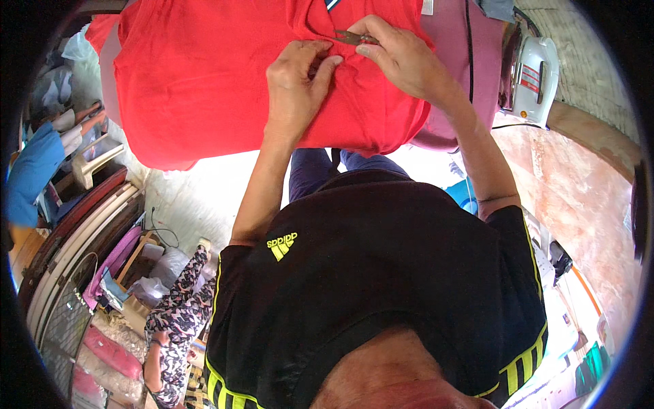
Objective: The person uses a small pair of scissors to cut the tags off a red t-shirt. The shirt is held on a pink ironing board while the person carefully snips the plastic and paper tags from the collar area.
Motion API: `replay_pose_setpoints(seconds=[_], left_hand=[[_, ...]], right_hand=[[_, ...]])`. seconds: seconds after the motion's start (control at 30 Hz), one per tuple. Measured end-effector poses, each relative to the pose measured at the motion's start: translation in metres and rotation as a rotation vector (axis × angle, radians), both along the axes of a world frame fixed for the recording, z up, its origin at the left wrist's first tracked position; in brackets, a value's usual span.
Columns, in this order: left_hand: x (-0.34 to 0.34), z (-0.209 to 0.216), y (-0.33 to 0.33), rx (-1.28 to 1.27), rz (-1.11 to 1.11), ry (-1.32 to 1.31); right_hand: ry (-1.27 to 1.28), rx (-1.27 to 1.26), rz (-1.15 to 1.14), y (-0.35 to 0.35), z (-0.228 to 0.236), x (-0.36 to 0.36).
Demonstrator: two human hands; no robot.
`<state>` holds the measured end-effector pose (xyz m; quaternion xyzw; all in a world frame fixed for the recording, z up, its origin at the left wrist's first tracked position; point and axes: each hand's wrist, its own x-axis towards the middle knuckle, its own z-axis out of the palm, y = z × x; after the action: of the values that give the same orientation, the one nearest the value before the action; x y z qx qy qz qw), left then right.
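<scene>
A red garment (197,88) lies spread over a mauve padded board (487,82) in front of me. My left hand (294,85) rests on the red cloth with its fingers bent and the thumb near the index finger, pinching a bit of the fabric. Just right of it, my right hand (402,61) is closed around small dark metal thread snips (349,37). Their tips point left, close above the cloth by my left fingers. A narrow dark-and-white striped trim (332,5) shows at the garment's far edge.
A white iron (537,82) stands at the board's right end, its dark cord trailing below. At the left, a person in patterned clothes (180,317) and another in blue (30,174) are near stacked boards (75,238) and plastic bags (167,269).
</scene>
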<state>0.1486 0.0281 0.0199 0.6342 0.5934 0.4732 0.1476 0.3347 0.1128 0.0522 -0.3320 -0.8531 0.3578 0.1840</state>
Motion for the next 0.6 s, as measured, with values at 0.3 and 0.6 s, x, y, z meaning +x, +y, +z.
replay_pose_setpoints(seconds=[0.3, 0.6], left_hand=[[0.009, -0.014, 0.008, 0.033, 0.070, 0.214], [-0.037, 0.007, -0.017, -0.287, -0.151, -0.766]], right_hand=[[0.011, 0.100, 0.073, 0.000, 0.000, 0.009], [-0.066, 0.240, 0.033, -0.007, -0.012, -0.001]])
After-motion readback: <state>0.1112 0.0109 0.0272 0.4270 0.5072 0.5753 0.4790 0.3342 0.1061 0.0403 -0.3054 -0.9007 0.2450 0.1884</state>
